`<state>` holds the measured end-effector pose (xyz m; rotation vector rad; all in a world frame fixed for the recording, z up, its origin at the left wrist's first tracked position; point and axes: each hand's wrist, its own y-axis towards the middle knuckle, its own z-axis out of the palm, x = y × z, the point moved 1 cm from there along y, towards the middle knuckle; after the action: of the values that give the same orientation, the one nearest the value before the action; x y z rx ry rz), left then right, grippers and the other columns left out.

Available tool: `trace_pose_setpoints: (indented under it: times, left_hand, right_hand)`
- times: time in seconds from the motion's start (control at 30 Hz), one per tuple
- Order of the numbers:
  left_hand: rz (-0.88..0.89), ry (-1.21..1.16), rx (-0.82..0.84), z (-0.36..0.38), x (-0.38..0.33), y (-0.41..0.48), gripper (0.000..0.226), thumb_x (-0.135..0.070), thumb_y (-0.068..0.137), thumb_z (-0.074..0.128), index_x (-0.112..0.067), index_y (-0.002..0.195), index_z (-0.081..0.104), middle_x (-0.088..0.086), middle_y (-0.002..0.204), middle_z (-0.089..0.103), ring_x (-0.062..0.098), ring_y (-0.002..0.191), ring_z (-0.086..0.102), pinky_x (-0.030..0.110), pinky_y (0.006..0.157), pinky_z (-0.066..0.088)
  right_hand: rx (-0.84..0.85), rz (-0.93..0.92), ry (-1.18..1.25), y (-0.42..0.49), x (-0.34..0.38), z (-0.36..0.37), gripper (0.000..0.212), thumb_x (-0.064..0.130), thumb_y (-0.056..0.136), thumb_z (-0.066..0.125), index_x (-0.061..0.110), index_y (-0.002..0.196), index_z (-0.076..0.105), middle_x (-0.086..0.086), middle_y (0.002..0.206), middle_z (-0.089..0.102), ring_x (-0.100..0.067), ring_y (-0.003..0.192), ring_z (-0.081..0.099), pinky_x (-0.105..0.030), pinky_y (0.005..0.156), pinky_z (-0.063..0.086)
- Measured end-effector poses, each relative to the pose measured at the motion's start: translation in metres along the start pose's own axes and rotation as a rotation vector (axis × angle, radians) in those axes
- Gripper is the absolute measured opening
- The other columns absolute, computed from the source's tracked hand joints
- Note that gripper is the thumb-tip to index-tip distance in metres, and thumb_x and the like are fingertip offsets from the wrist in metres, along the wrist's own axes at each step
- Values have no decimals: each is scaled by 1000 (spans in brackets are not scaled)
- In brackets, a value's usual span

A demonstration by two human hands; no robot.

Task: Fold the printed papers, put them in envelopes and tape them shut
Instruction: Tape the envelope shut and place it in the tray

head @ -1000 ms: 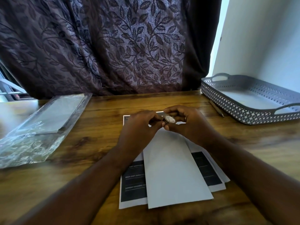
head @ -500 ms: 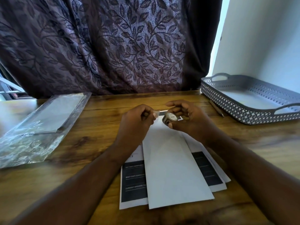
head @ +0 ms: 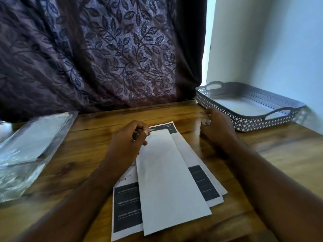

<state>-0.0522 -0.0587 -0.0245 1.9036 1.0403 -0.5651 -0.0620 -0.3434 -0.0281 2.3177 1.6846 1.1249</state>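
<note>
Watching remotely, I see a white envelope [head: 167,180] lying on unfolded printed papers [head: 126,206], the left hand [head: 129,142] pinching what looks like a tape strip [head: 146,131] at its far end and the right hand [head: 217,131] curled round the tape roll [head: 206,122], so sealing seems underway with those sheets left to fold.

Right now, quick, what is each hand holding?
Left hand: grip closed, pinching a strip of tape at the far end of the white envelope.
Right hand: grip closed round a small tape roll, beside the grey basket.

curtain [head: 113,58]: purple, leaf-patterned, behind wooden table [head: 87,145] | basket [head: 253,124]: grey, perforated, right, by wall [head: 271,49]
</note>
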Motion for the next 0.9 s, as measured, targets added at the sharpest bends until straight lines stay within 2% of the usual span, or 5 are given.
trace_pose_setpoints:
  times: [0.3,0.47,0.6,0.77,0.9]
  left_hand:
    - [124,180,-92,-5,1,4,10,-17,92,69,-19,100,74,-6,100,62,4,84,56,2,67,39]
    - [245,169,-120,-7,4,3,16,-16,84,76,-19,100,78,-10,91,59,4,80,56,5,67,42]
    - [447,242,-166,-11,-1,3,18,-13,82,77,-13,100,79,-4,94,61,7,80,57,14,66,50]
    - [603,338,-169,-13,-5,3,14,-9,83,77,-8,97,79,6,92,63,17,74,59,35,56,53]
    - [654,423,-129,-12,-1,4,11,-12,85,76,-10,96,77,5,92,62,17,72,56,35,52,50]
  right_hand:
    - [55,5,-133,-2,5,2,36,11,92,64,7,127,59,-16,113,68,-31,104,64,-38,86,53]
    - [42,-11,-209,-6,10,-2,33,19,92,65,7,121,57,-16,107,68,-28,93,63,-31,72,44]
    - [-82,-153,21,-14,33,-12,34,34,96,62,13,122,61,-5,98,70,-19,82,66,-30,73,50]
    - [451,-27,749,-40,82,-8,35,31,102,53,0,98,70,-17,90,73,-29,72,70,-29,53,55]
    - [569,1,773,-49,92,-2,33,32,100,58,2,94,71,-13,87,75,-25,67,69,-25,50,51]
